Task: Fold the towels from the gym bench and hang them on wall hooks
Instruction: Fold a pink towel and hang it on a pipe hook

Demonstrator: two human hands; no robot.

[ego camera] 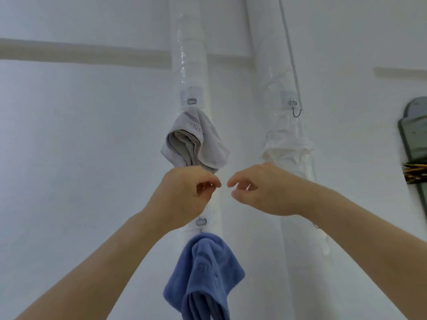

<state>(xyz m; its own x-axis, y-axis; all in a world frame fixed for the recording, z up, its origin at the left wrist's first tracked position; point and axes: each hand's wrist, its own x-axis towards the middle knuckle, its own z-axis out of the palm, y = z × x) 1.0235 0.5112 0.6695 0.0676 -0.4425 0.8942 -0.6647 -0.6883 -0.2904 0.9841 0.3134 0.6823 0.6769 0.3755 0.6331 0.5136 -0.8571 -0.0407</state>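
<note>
Two towels hang from hooks (191, 101) on a white pipe (191, 54).
The grey towel (196, 142) hangs above the blue towel (203, 273); the left hand (184, 192) and right hand (261, 190) hover between them, fingers curled.

Partial "TN" on grey towel (196, 139)
</note>
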